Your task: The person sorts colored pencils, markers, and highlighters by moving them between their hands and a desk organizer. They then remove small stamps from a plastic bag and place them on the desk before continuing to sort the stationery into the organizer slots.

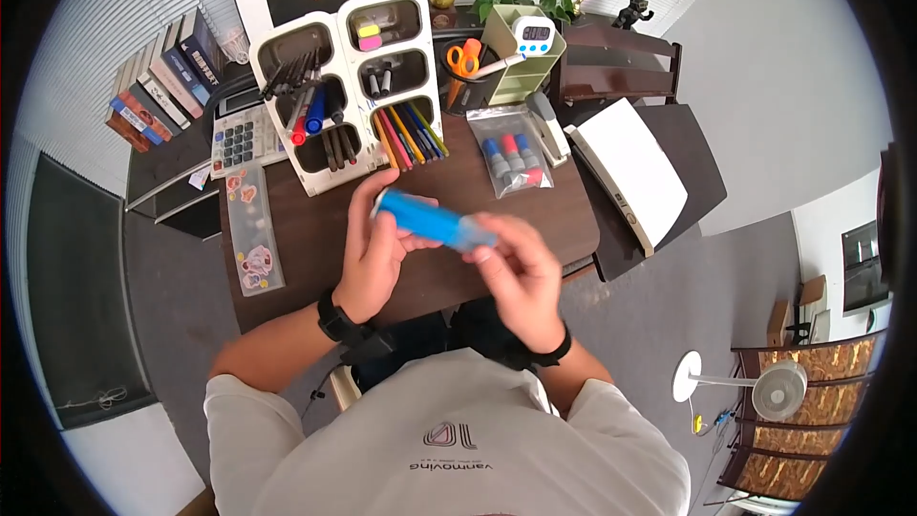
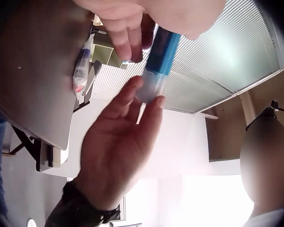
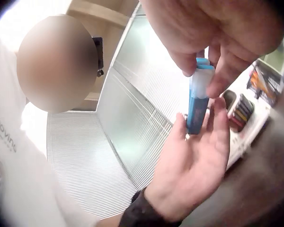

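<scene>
Both hands hold a blue stick-like case (image 1: 417, 217) with a translucent end, slightly blurred, above the desk's front part. My left hand (image 1: 371, 263) grips the blue body between thumb and fingers. At the translucent end (image 2: 150, 85), my right hand (image 1: 523, 277) pinches with its thumb and fingertips. The right wrist view shows light blue inside that end, with the blue body (image 3: 197, 116) running down to the left hand's fingers. Just beyond the hands stands a white organizer (image 1: 351, 86) with pens, colored pencils (image 1: 409, 134) and markers in its compartments.
A clear bag of small bottles (image 1: 511, 151) lies to the right, beside a stapler (image 1: 547, 129). Scissors (image 1: 463, 59) stand in a black holder behind. A sticker-covered pouch (image 1: 253, 229) and a calculator (image 1: 246, 139) lie left. A white box (image 1: 630, 172) sits farther right.
</scene>
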### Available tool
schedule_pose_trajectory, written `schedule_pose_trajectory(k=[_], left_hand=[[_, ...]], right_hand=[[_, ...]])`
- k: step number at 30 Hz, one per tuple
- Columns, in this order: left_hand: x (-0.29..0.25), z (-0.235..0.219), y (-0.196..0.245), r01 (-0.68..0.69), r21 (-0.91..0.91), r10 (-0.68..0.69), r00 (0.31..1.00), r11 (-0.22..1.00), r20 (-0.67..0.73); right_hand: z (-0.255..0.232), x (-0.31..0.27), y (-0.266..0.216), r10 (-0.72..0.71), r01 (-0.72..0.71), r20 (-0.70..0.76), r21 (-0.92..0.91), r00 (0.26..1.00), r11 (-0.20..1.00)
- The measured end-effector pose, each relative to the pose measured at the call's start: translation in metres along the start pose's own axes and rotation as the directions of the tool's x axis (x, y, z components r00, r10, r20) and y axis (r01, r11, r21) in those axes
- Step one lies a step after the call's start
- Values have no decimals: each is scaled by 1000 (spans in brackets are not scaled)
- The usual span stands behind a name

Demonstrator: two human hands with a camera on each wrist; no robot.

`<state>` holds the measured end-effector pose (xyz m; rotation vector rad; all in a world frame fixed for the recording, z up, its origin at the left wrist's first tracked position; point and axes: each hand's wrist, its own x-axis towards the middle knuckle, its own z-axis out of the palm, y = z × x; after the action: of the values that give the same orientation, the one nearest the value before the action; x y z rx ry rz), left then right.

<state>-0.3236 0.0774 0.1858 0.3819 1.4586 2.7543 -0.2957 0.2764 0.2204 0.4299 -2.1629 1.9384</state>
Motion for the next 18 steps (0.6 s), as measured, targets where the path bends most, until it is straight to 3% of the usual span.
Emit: schedule_pose_trajectory(k=[1, 3, 4, 5, 6, 8, 11, 14, 16, 18], left_hand=[[-1, 0, 1, -23, 14, 22, 999, 1000, 25], [-1, 3, -3, -18, 60, 16, 999, 998, 31], [-1, -1, -6, -24, 58, 22, 999, 998, 31], [0, -8, -9, 77, 57, -81, 993, 995, 86], [2, -11, -9, 174, 67, -182, 973, 982, 144], [5, -9, -10, 213, 61, -219, 968, 975, 121], [8, -10, -8, 320, 33, -321, 944, 947, 71], [9, -13, -9, 314, 23, -314, 947, 949, 67], [10, -14, -8, 325, 8, -325, 943, 946, 70], [9, -14, -8, 341, -14, -339, 938, 940, 71]], right_hand=[[-6, 13, -2, -62, 62, -61, -4, 996, 998], [-18, 48, -24, -286, 248, -125, -253, 950, 935], [-19, 71, -37, -432, 358, -95, -417, 897, 836], [-14, 94, -44, -525, 458, -72, -400, 848, 794], [-7, 112, -55, -533, 456, -47, -459, 845, 762], [6, 151, -56, -665, 594, 108, -570, 739, 568], [32, 191, -40, -636, 635, 219, -540, 740, 553], [54, 212, -28, -501, 565, 274, -516, 821, 644], [61, 222, -23, -493, 569, 288, -489, 821, 661], [64, 226, -24, -404, 510, 322, -403, 856, 760]])
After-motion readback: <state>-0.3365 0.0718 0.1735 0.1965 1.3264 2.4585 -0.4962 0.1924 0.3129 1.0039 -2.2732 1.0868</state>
